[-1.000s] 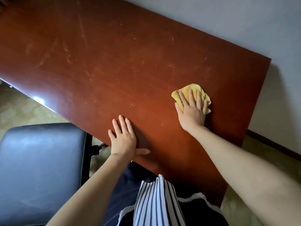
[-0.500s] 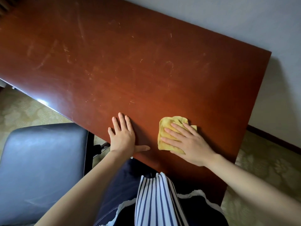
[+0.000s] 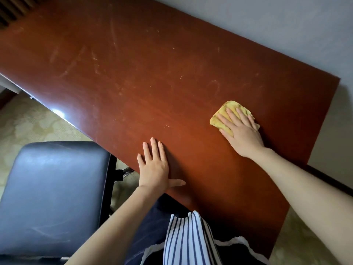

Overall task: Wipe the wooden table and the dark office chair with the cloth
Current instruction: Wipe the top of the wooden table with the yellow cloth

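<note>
Nearest the camera hangs a blue-and-white striped garment (image 3: pixel 188 240) on the person's front. To its left stands the dark, padded, leather-look office chair (image 3: pixel 53 188), its seat faintly streaked and touched by neither hand. Just beyond, the left hand (image 3: pixel 154 169) lies flat on the near edge of the reddish-brown wooden surface (image 3: pixel 133 77), fingers straight and spread, holding nothing. Farther right, the right hand (image 3: pixel 243 134) presses the crumpled yellow cloth (image 3: pixel 223 111) flat against the wood near the surface's right end, its fingers extended over the cloth rather than curled round it. I judge the table wipe to be under way. Pale scuffs and smears mark the far and left stretches, and the chair is yet to be done. No brand, label or writing is readable anywhere.
</note>
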Action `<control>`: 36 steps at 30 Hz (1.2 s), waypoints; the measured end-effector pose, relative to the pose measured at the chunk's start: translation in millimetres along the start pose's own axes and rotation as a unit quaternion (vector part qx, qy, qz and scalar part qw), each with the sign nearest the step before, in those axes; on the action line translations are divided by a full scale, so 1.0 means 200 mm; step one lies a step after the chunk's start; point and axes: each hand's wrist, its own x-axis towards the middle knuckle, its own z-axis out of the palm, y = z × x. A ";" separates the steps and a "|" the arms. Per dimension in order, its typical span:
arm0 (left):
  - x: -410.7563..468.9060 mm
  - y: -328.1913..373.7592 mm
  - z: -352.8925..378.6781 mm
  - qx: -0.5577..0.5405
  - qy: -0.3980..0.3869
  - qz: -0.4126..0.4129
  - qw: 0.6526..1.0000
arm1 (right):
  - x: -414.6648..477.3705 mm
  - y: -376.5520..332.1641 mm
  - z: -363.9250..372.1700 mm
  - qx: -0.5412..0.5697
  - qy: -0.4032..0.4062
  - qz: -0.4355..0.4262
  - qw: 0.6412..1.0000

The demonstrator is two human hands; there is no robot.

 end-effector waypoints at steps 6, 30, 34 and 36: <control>0.00 -0.03 -0.01 -0.009 0.003 0.014 1.000 | 0.28 -0.37 -0.05 -0.018 -0.039 -0.038 0.998; 0.25 0.21 -0.18 -0.192 0.094 0.084 0.973 | -0.65 -0.06 0.16 0.062 0.026 -0.138 0.988; 0.35 0.31 -0.17 -0.145 0.119 0.127 0.974 | -0.69 0.13 0.14 0.070 0.027 -0.021 0.997; 0.39 0.33 -0.15 -0.118 0.134 0.135 0.975 | -0.67 0.21 0.13 0.082 0.031 0.030 0.996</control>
